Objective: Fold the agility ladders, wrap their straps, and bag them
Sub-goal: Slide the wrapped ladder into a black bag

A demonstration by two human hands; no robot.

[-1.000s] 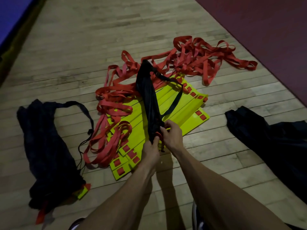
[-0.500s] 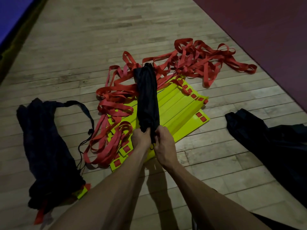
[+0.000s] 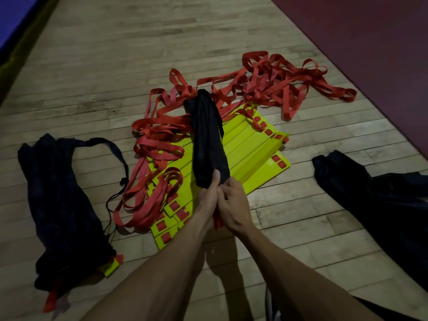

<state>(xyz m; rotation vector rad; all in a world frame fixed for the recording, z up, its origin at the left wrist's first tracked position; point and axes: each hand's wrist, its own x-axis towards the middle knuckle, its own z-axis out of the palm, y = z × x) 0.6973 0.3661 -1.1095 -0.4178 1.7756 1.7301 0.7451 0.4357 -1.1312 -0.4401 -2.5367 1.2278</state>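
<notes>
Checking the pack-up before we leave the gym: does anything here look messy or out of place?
Yes. The red straps sprawl tangled on the floor beyond the yellow rungs, not wrapped. The black bag on the left has a yellow rung end poking from its mouth, so it isn't fully closed.

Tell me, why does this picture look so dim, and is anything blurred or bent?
Head view: low light, so the black bag in both hands and the filled bag lose detail; yellow rungs and red straps still stand out; forearm shadows fall on the floor; wide-angle lens bends the boards near the edges.
</notes>
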